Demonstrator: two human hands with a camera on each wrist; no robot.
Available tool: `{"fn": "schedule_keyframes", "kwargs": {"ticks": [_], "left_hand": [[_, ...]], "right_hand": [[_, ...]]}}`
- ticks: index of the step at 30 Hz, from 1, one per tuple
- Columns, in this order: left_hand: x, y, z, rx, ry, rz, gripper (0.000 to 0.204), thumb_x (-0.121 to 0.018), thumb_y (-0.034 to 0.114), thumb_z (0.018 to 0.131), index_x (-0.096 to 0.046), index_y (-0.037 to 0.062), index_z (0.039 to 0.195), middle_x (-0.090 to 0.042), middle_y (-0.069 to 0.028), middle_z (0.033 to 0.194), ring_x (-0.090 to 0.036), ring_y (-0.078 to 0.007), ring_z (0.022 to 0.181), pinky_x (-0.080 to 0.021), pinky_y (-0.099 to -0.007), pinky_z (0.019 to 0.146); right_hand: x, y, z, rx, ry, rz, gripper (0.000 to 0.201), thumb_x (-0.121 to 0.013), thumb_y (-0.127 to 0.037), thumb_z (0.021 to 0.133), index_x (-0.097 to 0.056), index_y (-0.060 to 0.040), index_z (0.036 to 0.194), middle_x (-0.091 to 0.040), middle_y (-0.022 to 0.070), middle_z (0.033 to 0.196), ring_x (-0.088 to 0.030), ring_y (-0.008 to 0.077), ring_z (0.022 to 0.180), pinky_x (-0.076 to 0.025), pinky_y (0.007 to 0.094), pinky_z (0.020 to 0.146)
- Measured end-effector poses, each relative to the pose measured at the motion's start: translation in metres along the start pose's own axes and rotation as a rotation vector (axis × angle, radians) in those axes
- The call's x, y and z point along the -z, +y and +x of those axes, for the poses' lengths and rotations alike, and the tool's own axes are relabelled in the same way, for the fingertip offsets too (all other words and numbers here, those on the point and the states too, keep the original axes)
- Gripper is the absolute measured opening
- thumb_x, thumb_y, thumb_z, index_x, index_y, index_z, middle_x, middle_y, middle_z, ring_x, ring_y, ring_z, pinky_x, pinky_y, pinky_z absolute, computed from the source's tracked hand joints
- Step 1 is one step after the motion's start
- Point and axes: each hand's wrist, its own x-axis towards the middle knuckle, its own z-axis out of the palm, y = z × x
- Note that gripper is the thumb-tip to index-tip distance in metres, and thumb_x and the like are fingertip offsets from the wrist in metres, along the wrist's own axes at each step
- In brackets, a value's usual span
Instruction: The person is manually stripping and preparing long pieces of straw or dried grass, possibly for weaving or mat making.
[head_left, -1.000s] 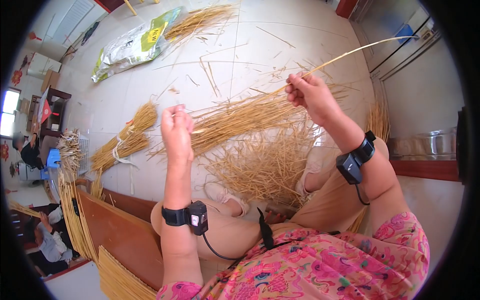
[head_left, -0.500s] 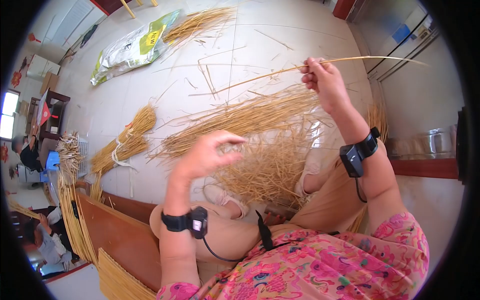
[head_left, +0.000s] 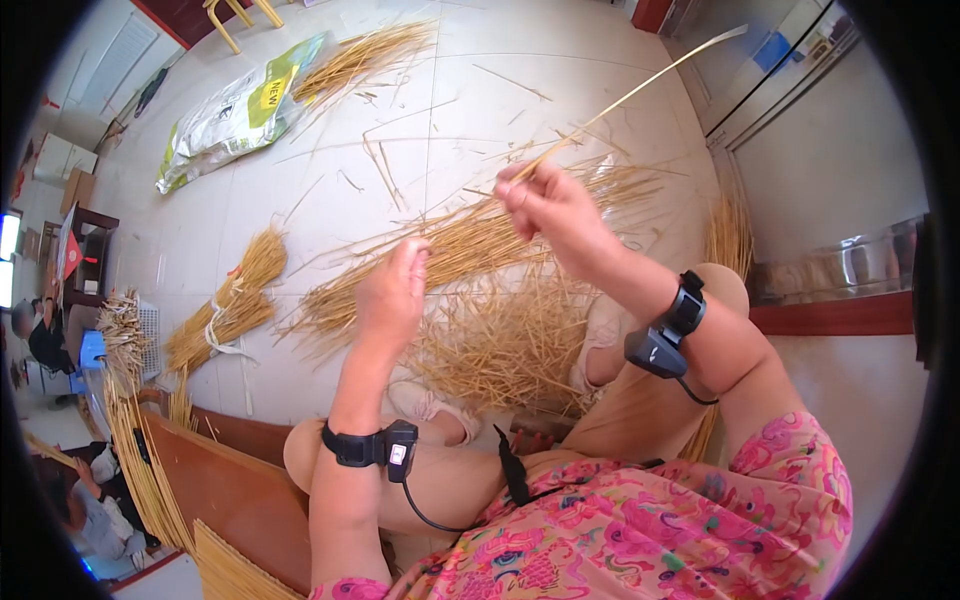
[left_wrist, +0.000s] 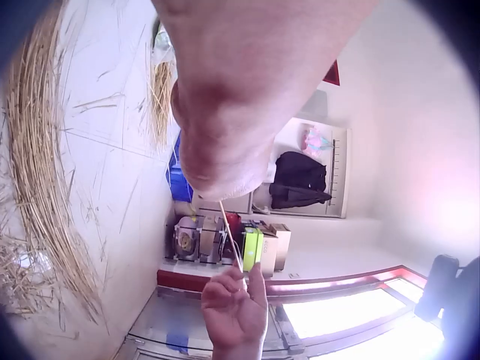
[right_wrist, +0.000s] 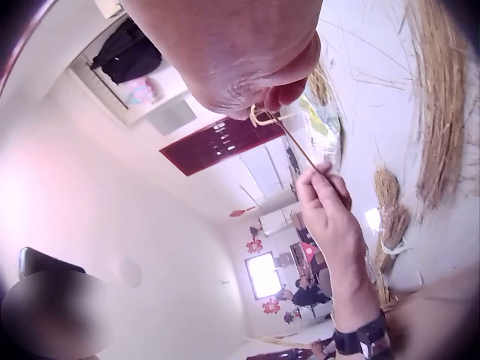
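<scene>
One long thin straw rises from my right hand toward the upper right of the head view, pinched between thumb and fingers. My left hand is lower and to the left, its fingertips drawn together. In the right wrist view the straw spans the gap between both hands, with my left hand pinching it. The left wrist view also shows it running to my right hand. Behind the hands, a spread of long straws lies on the floor.
Short straw pieces lie heaped between the feet. A tied straw bundle is at the left, a green and white bag at the upper left. A brown wooden board stands beside the left leg; a metal-fronted cabinet is at the right.
My left hand has closed from spread fingers to a pinch on the straw. My right hand has come left and down with the straw. The head view has shifted slightly.
</scene>
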Motion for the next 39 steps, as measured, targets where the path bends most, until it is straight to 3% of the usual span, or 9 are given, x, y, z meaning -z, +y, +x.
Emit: {"fn": "schedule_keyframes", "kwargs": {"ticks": [6, 13, 16, 19, 26, 29, 32, 36, 39], "left_hand": [[0.013, -0.030, 0.003, -0.047, 0.059, 0.051, 0.010, -0.047, 0.013, 0.093, -0.053, 0.0054, 0.096, -0.061, -0.0136, 0.088, -0.059, -0.0325, 0.080, -0.047, -0.0389, 0.067], [0.005, -0.004, 0.006, -0.011, 0.073, -0.163, 0.012, -0.055, 0.012, 0.089, -0.059, 0.0047, 0.097, -0.063, -0.0131, 0.082, -0.060, -0.0282, 0.071, -0.047, -0.0349, 0.063], [0.000, 0.001, 0.009, -0.097, 0.065, -0.260, 0.014, -0.058, 0.008, 0.088, -0.062, 0.0007, 0.099, -0.062, -0.0064, 0.073, -0.057, -0.0095, 0.063, -0.045, -0.0238, 0.058], [-0.002, 0.003, 0.009, -0.033, 0.022, -0.374, 0.015, -0.059, 0.006, 0.087, -0.065, 0.0011, 0.099, -0.064, -0.0061, 0.077, -0.060, -0.0092, 0.068, -0.047, -0.0229, 0.062], [-0.002, 0.008, 0.008, -0.082, 0.215, -0.303, 0.009, -0.056, 0.006, 0.089, -0.061, -0.0015, 0.092, -0.067, -0.0084, 0.083, -0.062, -0.0108, 0.074, -0.049, -0.0234, 0.066], [-0.001, 0.012, 0.010, 0.059, 0.280, -0.519, 0.009, -0.049, 0.006, 0.093, -0.054, -0.0015, 0.092, -0.065, -0.0090, 0.081, -0.060, -0.0100, 0.072, -0.048, -0.0237, 0.070], [0.002, -0.002, 0.010, 0.063, 0.306, -0.593, 0.009, -0.044, 0.006, 0.096, -0.048, -0.0013, 0.095, -0.062, -0.0075, 0.077, -0.057, -0.0089, 0.071, -0.046, -0.0227, 0.071], [0.010, -0.015, 0.014, 0.066, 0.420, -0.526, 0.008, -0.044, 0.006, 0.095, -0.048, -0.0004, 0.093, -0.053, -0.0038, 0.069, -0.048, -0.0070, 0.060, -0.042, -0.0220, 0.056], [0.031, -0.018, 0.013, 0.166, 0.503, -0.393, 0.011, -0.041, 0.008, 0.097, -0.047, -0.0009, 0.096, -0.045, -0.0002, 0.069, -0.041, -0.0056, 0.063, -0.040, -0.0206, 0.061]], "right_hand": [[0.047, -0.025, 0.025, 0.235, 0.329, 0.176, 0.020, -0.050, -0.021, 0.095, -0.054, -0.0009, 0.092, -0.049, 0.0000, 0.067, -0.044, 0.0063, 0.053, -0.037, 0.0210, 0.046], [0.007, 0.000, 0.005, -0.007, 0.092, 0.132, 0.022, -0.047, -0.018, 0.097, -0.056, 0.0017, 0.095, -0.062, 0.0077, 0.080, -0.059, 0.0115, 0.065, -0.048, 0.0235, 0.058], [-0.009, 0.013, -0.006, -0.058, -0.024, 0.096, 0.023, -0.049, -0.017, 0.096, -0.060, 0.0027, 0.098, -0.064, 0.0077, 0.083, -0.059, 0.0104, 0.067, -0.049, 0.0233, 0.059], [-0.017, 0.019, -0.013, -0.101, -0.083, 0.058, 0.023, -0.051, -0.018, 0.095, -0.063, 0.0015, 0.099, -0.065, 0.0061, 0.083, -0.059, 0.0091, 0.067, -0.049, 0.0229, 0.059], [-0.016, 0.024, -0.011, -0.122, -0.071, 0.071, 0.024, -0.049, -0.019, 0.096, -0.061, 0.0016, 0.100, -0.064, 0.0061, 0.084, -0.059, 0.0098, 0.067, -0.048, 0.0234, 0.059], [-0.014, 0.025, -0.009, -0.167, -0.011, 0.113, 0.025, -0.048, -0.021, 0.096, -0.059, 0.0013, 0.099, -0.064, 0.0061, 0.085, -0.059, 0.0102, 0.068, -0.048, 0.0237, 0.061], [-0.007, 0.026, -0.005, -0.223, 0.027, 0.169, 0.024, -0.047, -0.022, 0.097, -0.058, 0.0003, 0.098, -0.063, 0.0054, 0.085, -0.058, 0.0104, 0.069, -0.048, 0.0237, 0.062], [0.000, 0.028, 0.000, -0.246, 0.076, 0.220, 0.023, -0.047, -0.021, 0.097, -0.057, -0.0006, 0.097, -0.062, 0.0048, 0.083, -0.057, 0.0105, 0.069, -0.047, 0.0237, 0.062], [0.006, 0.028, 0.005, -0.206, 0.160, 0.198, 0.022, -0.046, -0.020, 0.097, -0.056, -0.0006, 0.097, -0.062, 0.0051, 0.083, -0.057, 0.0106, 0.069, -0.047, 0.0236, 0.061]]}}
